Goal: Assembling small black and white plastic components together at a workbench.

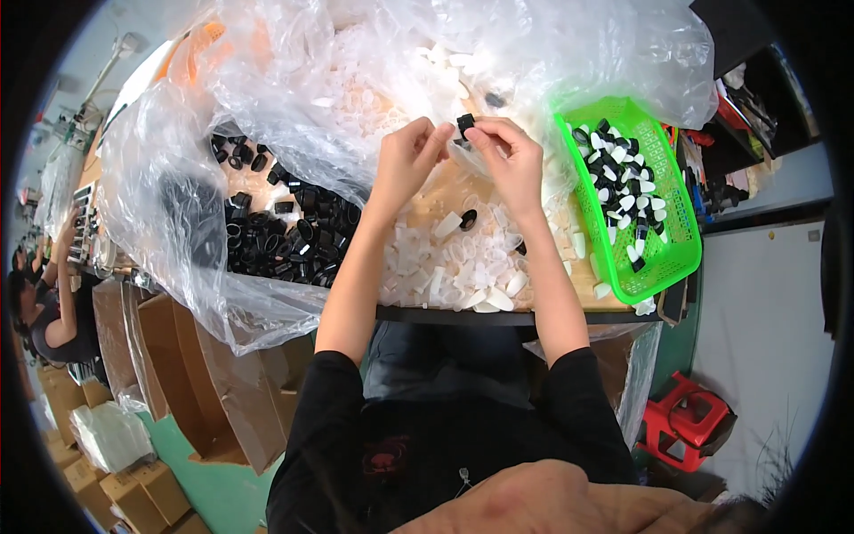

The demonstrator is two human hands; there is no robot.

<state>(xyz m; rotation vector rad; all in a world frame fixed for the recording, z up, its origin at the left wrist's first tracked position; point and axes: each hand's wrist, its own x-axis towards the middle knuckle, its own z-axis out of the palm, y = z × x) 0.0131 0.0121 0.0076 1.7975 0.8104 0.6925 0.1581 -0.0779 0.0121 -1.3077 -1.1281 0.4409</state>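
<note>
Currently pinched: a small black piece point(465, 124), blocky, dark and apparently hard, at the tips of the right hand's thumb and forefinger; the clock directions below are read from it, with twelve pointing away from the person.
Its axis: short, the longer side running roughly twelve to six; which end is open is too small to tell.
Right hand point(511, 153): back of the hand up, fingers curled, tips turned toward ten o'clock, forearm rising from five.
Left hand point(411, 153): just beside the piece at eight o'clock, thumb and forefinger tips drawn close together, other fingers folded; whether it grips anything cannot be told.
Black rings point(298, 240): a heap of short, open collars at eight o'clock, partly ringed by a crinkled clear plastic sheet point(147, 173).
Pale pieces point(422, 262): smooth, some milky and translucent, some solid white and tongue-shaped, strewn at six o'clock between the forearms on the wooden tabletop point(434, 192).
Green basket point(663, 260): perforated plastic, long and rounded at the corners, between three and four o'clock.
Basket's contents: black-and-white parts point(627, 182), white rounded tips with black collars, jumbled every way.
</note>
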